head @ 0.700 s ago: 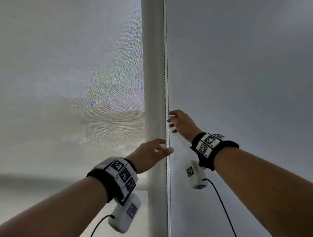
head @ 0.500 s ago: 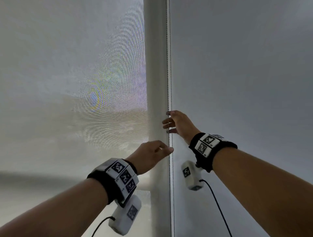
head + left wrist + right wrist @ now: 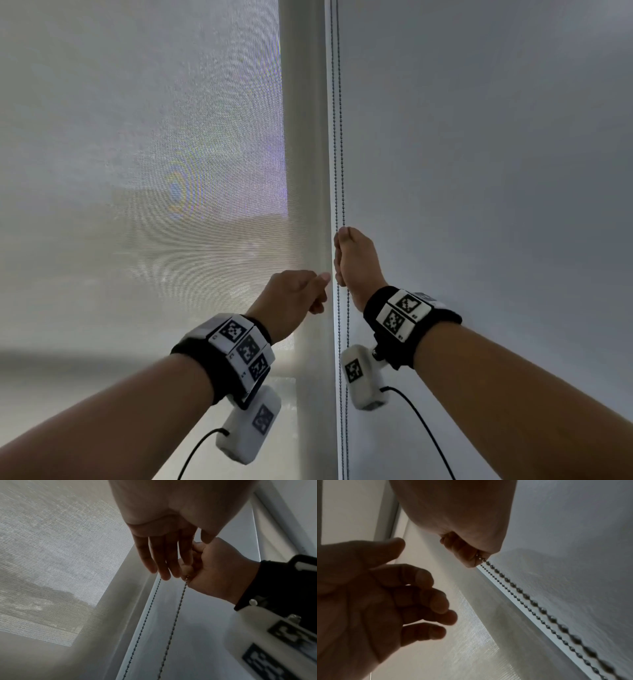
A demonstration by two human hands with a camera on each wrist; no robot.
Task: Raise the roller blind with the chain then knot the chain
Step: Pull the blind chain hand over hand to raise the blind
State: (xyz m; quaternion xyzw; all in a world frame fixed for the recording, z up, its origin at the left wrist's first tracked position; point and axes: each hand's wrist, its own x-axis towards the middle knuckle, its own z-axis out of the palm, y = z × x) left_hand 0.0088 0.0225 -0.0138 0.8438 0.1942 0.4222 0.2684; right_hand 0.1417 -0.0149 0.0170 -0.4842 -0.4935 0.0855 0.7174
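Observation:
A metal bead chain [image 3: 339,154] hangs in two strands down the left edge of a plain grey blind [image 3: 479,171]. My right hand [image 3: 340,253] grips the chain, with fingers and thumb curled round one strand; the right wrist view shows the beads [image 3: 513,585] coming out of its fist [image 3: 467,555]. My left hand [image 3: 320,291] hovers just left of the chain and lower, fingers loosely curled, holding nothing. In the left wrist view its fingers [image 3: 161,568] hang in front of the other strand [image 3: 145,618].
A pale vertical frame post [image 3: 305,137] stands left of the chain. Beyond it hangs a translucent mesh blind [image 3: 137,171] over a bright window. Both wrists carry marker bands with corded camera units [image 3: 364,377].
My right hand's fingers were spread beside the chain and have now closed round it. My left hand has stayed just left of the chain.

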